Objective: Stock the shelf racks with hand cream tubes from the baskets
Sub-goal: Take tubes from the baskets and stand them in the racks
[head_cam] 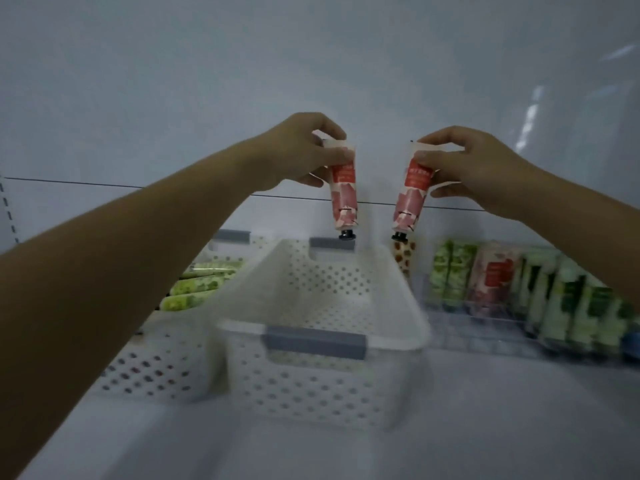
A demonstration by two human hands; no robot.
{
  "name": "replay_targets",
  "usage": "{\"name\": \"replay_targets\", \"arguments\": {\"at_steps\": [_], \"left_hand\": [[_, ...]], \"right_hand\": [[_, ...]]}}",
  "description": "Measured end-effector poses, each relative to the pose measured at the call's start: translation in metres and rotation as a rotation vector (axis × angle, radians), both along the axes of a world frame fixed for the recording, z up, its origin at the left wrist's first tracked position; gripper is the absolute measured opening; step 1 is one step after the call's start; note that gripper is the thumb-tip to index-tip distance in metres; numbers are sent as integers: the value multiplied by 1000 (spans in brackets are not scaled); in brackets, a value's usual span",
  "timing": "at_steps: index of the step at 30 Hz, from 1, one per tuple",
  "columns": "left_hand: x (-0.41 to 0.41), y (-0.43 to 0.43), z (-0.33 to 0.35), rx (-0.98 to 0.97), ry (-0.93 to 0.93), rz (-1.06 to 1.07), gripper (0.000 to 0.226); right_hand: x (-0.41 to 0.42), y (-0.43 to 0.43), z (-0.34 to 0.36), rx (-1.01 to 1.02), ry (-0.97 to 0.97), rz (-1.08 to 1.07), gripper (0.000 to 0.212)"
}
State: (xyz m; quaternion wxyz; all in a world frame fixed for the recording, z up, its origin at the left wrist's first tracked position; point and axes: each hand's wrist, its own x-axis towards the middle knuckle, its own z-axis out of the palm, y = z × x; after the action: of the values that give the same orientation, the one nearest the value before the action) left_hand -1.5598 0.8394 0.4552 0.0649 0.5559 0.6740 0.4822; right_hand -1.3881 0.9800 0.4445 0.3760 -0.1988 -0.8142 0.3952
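Observation:
My left hand (304, 150) pinches the crimped end of a pink and red hand cream tube (344, 199), which hangs cap down above the far rim of a white perforated basket (322, 327). My right hand (464, 164) grips a second pink and red tube (412, 199) the same way, cap down, just right of the basket. The basket looks empty inside. A clear shelf rack (485, 327) at the right holds upright tubes in rows: green ones (450, 271), a pink one (495, 275) and more green ones (585, 306).
A second white perforated basket (156, 362) stands at the left with green tubes (197, 285) lying in it. A tube with red spots (405, 258) stands behind the middle basket. The white shelf back wall rises behind everything.

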Motion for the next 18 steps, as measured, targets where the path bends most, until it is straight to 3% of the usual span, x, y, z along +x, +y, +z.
{"name": "replay_targets", "arguments": {"at_steps": [4, 11, 18], "left_hand": [[48, 31, -5, -26, 26, -15, 24], [117, 79, -25, -57, 145, 98, 22], [166, 121, -65, 34, 49, 205, 22]], "right_hand": [[50, 24, -6, -3, -98, 34, 10], [100, 68, -21, 264, -360, -34, 8], [108, 98, -40, 441, -443, -97, 10]]}}
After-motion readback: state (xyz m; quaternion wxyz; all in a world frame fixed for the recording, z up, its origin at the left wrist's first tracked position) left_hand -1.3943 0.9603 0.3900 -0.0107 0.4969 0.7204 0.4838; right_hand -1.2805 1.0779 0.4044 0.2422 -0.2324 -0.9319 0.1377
